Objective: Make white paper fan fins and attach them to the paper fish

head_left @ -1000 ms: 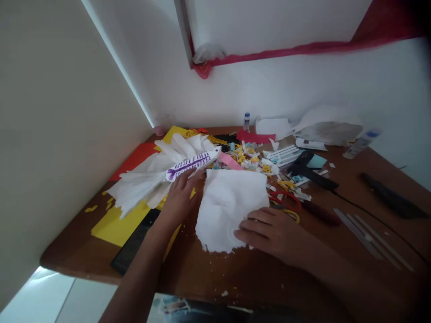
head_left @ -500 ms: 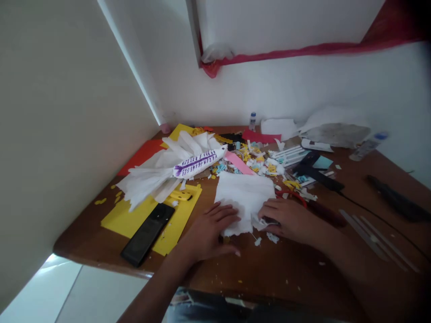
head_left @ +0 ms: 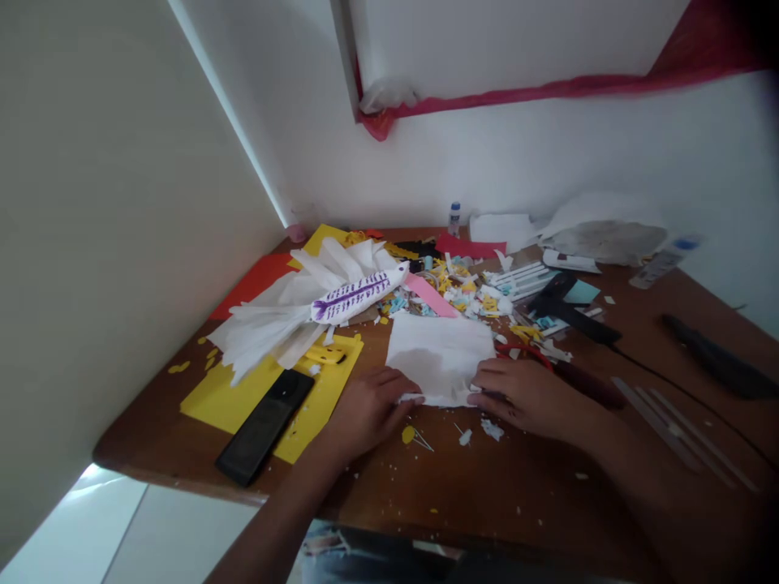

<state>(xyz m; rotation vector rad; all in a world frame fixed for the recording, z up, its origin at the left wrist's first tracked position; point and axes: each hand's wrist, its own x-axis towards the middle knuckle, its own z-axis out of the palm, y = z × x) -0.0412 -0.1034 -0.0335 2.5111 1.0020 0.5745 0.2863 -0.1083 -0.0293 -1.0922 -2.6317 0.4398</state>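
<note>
A white sheet of soft paper [head_left: 441,349] lies on the brown table in front of me, its near edge folded or rolled up. My left hand [head_left: 376,405] pinches the near left corner between thumb and fingers. At the near right corner my right hand [head_left: 511,393] is closed on the same edge. Beyond and to the left rests a white paper bird [head_left: 359,296] with purple markings and pleated wings and tail. A pink paper strip [head_left: 432,296] touches the area behind the sheet. Small white scraps [head_left: 492,429] and a yellow paper dot [head_left: 407,435] lie just nearer than the sheet.
Left are a black phone-like slab [head_left: 266,426], yellow paper [head_left: 213,397] and a yellow cutter [head_left: 325,354]. Right are red-handled scissors [head_left: 529,350], a black glue gun [head_left: 575,316] with cord, and clear glue sticks [head_left: 657,426]. Paper scraps [head_left: 456,284] heap at the back.
My left hand has gone from lying flat on the sheet to pinching its near left corner. The near edge is now turned up and straighter, and my right hand still grips its right end.
</note>
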